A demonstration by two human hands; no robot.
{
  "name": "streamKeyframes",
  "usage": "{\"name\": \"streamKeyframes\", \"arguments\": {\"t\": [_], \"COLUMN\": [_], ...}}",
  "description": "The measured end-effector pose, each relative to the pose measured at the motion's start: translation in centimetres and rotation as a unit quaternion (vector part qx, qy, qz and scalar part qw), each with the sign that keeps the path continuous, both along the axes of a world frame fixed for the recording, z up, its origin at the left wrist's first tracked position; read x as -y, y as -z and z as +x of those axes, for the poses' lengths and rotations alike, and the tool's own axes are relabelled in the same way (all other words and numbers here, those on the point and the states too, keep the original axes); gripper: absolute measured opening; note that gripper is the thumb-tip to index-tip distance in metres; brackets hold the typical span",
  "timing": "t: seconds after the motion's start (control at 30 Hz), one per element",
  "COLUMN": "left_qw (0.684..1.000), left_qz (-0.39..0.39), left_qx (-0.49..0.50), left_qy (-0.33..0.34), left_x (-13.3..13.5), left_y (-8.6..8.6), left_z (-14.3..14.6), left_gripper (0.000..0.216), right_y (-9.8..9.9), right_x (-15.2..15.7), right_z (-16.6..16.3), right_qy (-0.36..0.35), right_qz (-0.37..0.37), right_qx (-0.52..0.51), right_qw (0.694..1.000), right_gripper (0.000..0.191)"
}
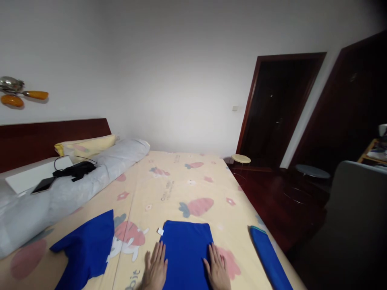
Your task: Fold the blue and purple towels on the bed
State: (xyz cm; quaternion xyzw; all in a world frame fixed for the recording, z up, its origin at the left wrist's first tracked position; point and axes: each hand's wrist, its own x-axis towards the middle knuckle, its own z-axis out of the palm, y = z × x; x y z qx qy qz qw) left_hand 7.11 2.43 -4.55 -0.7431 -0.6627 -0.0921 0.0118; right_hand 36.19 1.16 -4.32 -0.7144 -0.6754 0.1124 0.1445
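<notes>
A blue piece of cloth, folded into a flat rectangle, lies on the bed in front of me. A small white tag sticks out at its upper left edge. My left hand rests flat along the cloth's left edge, fingers stretched out. On the right edge lies my right hand, also flat with its fingers extended. To the left is a spread blue garment, partly cut off by the frame. A narrow folded or rolled blue cloth with a green edge lies at the right side of the bed.
The bed sheet has carrot and rabbit prints. A grey-white quilt, a yellow pillow, a phone and a black item are at the left. Stools and a grey chair back stand beyond the right edge.
</notes>
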Motion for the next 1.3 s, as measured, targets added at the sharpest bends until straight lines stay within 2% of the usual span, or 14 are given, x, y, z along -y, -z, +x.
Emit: {"name": "streamKeyframes", "arguments": {"t": [0.13, 0.23, 0.3, 0.37, 0.53, 0.63, 0.73, 0.83, 0.93, 1.1, 1.2, 1.3], "left_qw": [0.992, 0.980, 0.974, 0.968, 0.960, 0.961, 0.966, 0.976, 0.981, 0.956, 0.952, 0.956], "left_qz": [-0.075, -0.140, -0.175, -0.210, -0.270, -0.273, -0.253, -0.217, -0.193, -0.270, -0.285, -0.281], "left_qx": [0.045, 0.068, 0.073, 0.070, 0.047, 0.036, 0.032, 0.023, 0.026, 0.043, 0.035, 0.022], "left_qy": [0.091, 0.125, 0.126, 0.114, 0.058, 0.036, 0.031, 0.013, 0.018, 0.104, 0.105, 0.081], "left_x": [-0.1, -1.0, -1.9, -2.9, -4.9, -5.7, -6.2, -6.4, -6.3, -6.6, -7.8, -9.3], "left_y": [0.7, 1.6, 1.6, 0.6, -4.6, -6.2, -5.8, -4.8, -4.4, -5.1, -5.6, -6.0], "left_z": [3.2, 4.7, 5.1, 5.0, 2.9, 0.9, -0.5, 0.0, 2.1, 5.8, 5.7, 4.0], "left_gripper": [0.065, 0.076, 0.082, 0.087, 0.085, 0.076, 0.069, 0.068, 0.071, 0.080, 0.077, 0.073], "right_y": [-2.5, -3.8, -4.0, -3.9, -3.1, -2.9, -2.7, -2.8, -3.3, -4.4, -5.0, -5.4], "right_x": [-1.1, -2.3, -3.3, -4.2, -5.9, -6.3, -6.7, -7.2, -7.3, -7.2, -7.4, -7.8], "right_z": [-4.7, -7.6, -8.4, -7.9, -3.0, 0.3, 1.7, 0.7, -2.2, -6.9, -7.0, -5.3], "right_qy": [-0.161, -0.206, -0.203, -0.187, -0.111, -0.073, -0.041, -0.024, -0.071, -0.184, -0.193, -0.168], "right_qz": [-0.024, -0.069, -0.083, -0.085, -0.096, -0.106, -0.106, -0.100, -0.100, -0.125, -0.139, -0.149], "right_qx": [-0.054, -0.064, -0.058, -0.045, -0.010, 0.014, 0.034, 0.042, 0.029, 0.005, 0.017, 0.039], "right_qw": [0.985, 0.974, 0.974, 0.978, 0.989, 0.992, 0.993, 0.994, 0.992, 0.975, 0.971, 0.974], "right_gripper": [0.058, 0.054, 0.056, 0.058, 0.062, 0.064, 0.064, 0.064, 0.064, 0.066, 0.071, 0.072]}}
